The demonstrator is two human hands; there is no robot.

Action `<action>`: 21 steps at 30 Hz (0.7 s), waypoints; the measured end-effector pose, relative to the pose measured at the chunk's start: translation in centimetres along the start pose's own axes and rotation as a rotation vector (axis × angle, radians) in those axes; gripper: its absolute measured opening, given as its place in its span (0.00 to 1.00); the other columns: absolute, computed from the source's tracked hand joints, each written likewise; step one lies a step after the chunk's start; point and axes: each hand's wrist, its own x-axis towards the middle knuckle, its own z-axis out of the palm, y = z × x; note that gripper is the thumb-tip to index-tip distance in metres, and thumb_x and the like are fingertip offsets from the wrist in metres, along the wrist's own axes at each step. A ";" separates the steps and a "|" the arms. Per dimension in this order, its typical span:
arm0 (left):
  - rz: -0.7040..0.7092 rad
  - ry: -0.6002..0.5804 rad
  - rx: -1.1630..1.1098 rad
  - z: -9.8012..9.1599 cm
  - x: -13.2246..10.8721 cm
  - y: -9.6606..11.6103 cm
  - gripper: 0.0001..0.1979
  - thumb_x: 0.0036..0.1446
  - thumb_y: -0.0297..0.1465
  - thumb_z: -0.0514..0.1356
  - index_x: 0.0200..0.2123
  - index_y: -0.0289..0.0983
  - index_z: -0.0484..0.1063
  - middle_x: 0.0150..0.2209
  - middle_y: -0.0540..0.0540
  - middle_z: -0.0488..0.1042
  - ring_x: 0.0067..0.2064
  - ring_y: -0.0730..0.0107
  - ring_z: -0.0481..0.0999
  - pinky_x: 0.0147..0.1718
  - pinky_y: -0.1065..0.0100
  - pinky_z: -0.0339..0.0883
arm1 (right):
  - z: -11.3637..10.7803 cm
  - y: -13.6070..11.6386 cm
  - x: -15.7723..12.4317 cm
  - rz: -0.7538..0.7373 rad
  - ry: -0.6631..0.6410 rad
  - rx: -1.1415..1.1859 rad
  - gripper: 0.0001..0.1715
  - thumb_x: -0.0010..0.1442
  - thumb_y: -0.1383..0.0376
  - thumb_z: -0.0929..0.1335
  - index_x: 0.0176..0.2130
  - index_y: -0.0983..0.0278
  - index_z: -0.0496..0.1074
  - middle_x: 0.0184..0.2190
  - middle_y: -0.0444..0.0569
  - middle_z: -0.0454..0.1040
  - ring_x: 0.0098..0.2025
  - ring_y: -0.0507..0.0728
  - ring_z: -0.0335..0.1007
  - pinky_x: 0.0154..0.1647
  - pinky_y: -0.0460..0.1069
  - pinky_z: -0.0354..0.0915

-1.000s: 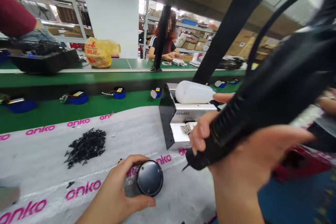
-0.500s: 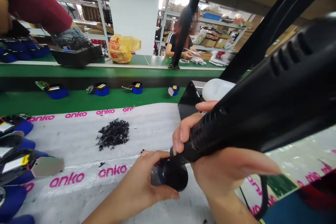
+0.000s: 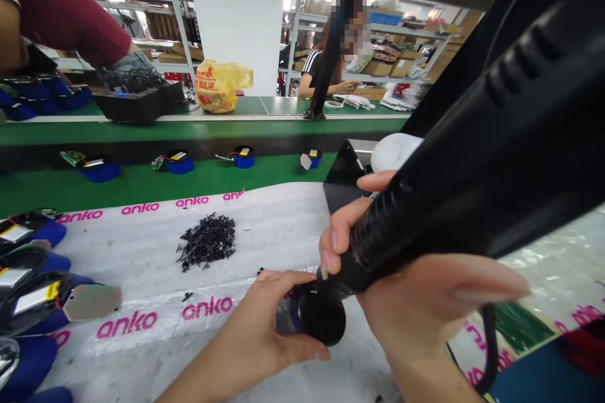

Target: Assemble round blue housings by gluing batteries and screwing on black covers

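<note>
Lower centre of the frame: my left grip (image 3: 259,318) encloses the side of a small dark cylinder (image 3: 326,316). Right of centre: my right grip (image 3: 420,302) is wrapped round a bulky black handheld tool (image 3: 477,157), its lower end at the cylinder's rim. The cylinder appears light, rigid and slippery, best held by its side wall; the tool, heavier, by its ribbed barrel.

Magenta "anko" lettering (image 3: 208,308) patterns white sheeting (image 3: 276,227), while black marks a power tool (image 3: 463,164) and cylinder top (image 3: 326,321), blue and black the units (image 3: 38,359), green the belt (image 3: 276,173), and red print a yellow bag (image 3: 217,85).
</note>
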 end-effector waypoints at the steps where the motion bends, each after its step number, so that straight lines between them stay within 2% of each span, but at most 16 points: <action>1: -0.001 0.002 0.003 0.0 0.0 0.0 0.35 0.41 0.36 0.78 0.54 0.48 0.75 0.51 0.48 0.77 0.54 0.50 0.71 0.56 0.53 0.62 | -0.1 0.3 -0.2 -0.007 0.012 -0.016 0.32 0.55 0.35 0.68 0.43 0.56 0.74 0.20 0.43 0.73 0.16 0.56 0.65 0.13 0.50 0.64; 5: 0.010 0.016 0.009 0.1 -0.1 -0.1 0.33 0.42 0.35 0.78 0.53 0.46 0.75 0.50 0.48 0.78 0.53 0.50 0.71 0.54 0.53 0.63 | 0.1 1.0 -0.6 -0.019 0.005 -0.066 0.32 0.55 0.35 0.68 0.46 0.54 0.73 0.22 0.42 0.71 0.18 0.55 0.65 0.15 0.48 0.63; 11: 0.052 0.013 0.007 0.3 -0.3 -0.5 0.33 0.42 0.37 0.78 0.53 0.45 0.75 0.49 0.47 0.78 0.52 0.50 0.72 0.53 0.54 0.64 | 0.6 1.0 -0.5 -0.001 -0.019 -0.022 0.32 0.56 0.34 0.66 0.46 0.54 0.73 0.24 0.43 0.72 0.20 0.55 0.65 0.16 0.49 0.63; 16: 0.061 0.033 -0.006 0.3 -0.3 -1.0 0.33 0.42 0.38 0.78 0.53 0.46 0.75 0.49 0.46 0.78 0.52 0.49 0.73 0.53 0.52 0.65 | 0.2 1.7 -1.1 -0.006 -0.016 -0.051 0.31 0.54 0.36 0.70 0.46 0.54 0.72 0.23 0.42 0.71 0.19 0.56 0.65 0.15 0.49 0.62; 21: 0.060 0.059 -0.038 0.7 -0.3 -1.1 0.31 0.41 0.42 0.77 0.51 0.46 0.78 0.47 0.46 0.80 0.51 0.46 0.76 0.53 0.52 0.68 | 0.6 1.9 -1.5 -0.002 -0.035 -0.042 0.32 0.55 0.35 0.69 0.45 0.55 0.71 0.23 0.43 0.72 0.18 0.55 0.65 0.16 0.49 0.64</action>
